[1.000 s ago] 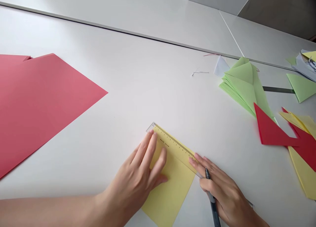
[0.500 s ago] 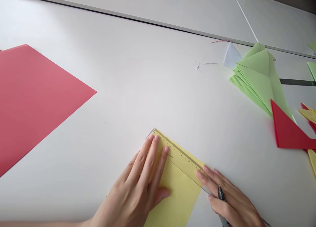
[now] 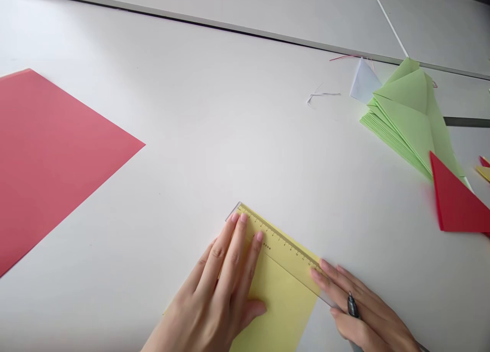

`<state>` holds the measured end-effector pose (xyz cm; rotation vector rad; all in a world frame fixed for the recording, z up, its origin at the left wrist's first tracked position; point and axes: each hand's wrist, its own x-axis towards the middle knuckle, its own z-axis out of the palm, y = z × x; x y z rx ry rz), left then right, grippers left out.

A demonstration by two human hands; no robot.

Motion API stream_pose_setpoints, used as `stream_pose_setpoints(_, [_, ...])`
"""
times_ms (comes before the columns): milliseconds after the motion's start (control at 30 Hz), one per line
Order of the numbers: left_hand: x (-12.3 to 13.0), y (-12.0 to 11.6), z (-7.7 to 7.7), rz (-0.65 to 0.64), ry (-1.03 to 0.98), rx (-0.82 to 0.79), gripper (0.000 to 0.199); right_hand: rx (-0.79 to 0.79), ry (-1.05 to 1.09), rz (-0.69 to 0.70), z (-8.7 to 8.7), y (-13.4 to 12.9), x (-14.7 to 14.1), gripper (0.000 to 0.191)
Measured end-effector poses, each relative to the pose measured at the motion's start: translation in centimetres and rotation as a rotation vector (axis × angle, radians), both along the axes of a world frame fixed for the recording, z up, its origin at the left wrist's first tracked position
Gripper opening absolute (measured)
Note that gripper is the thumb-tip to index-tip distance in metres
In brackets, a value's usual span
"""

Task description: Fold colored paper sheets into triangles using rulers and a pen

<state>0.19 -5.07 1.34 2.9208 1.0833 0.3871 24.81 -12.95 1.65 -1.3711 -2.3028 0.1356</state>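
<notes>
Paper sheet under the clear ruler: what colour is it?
The paper sheet is pale yellow, seen best in the head view.

Bright, even light; only a faint shadow under the right hand (image 3: 367, 311); sharp focus.

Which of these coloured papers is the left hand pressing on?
The yellow sheet, under the clear ruler and the left hand; the pink sheet and green stack lie apart from it.

A paper-craft workroom or plain office, it seems — long white counters (image 3: 191, 137) joined side by side carry a red paper sheet (image 3: 49, 158), a stack of folded green paper (image 3: 401, 117) and a clear ruler (image 3: 279, 239).
</notes>
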Motion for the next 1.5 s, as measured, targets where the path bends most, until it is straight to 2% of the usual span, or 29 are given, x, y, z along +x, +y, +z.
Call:
stream_pose_setpoints(467, [0.0, 0.2, -0.4, 0.0, 0.024, 0.007, 0.055, -0.006, 0.042, -0.015, -0.6, -0.5, 0.2, 0.022])
stream_pose_setpoints(767, [0.0, 0.1, -0.3, -0.012, 0.024, 0.014, 0.055, -0.025, 0.031, -0.008, 0.0, 0.0, 0.3, 0.024])
stream_pose_setpoints(1200, [-0.1, 0.0, -0.3, -0.011, 0.026, 0.007, 0.056, -0.013, -0.003, -0.015, -0.2, -0.4, 0.1, 0.023])
stream_pose_setpoints(1500, [0.3, 0.2, 0.1, -0.033, 0.006, -0.008, 0.055, -0.137, 0.021, 0.019, -0.2, -1.1, 0.9, 0.026])
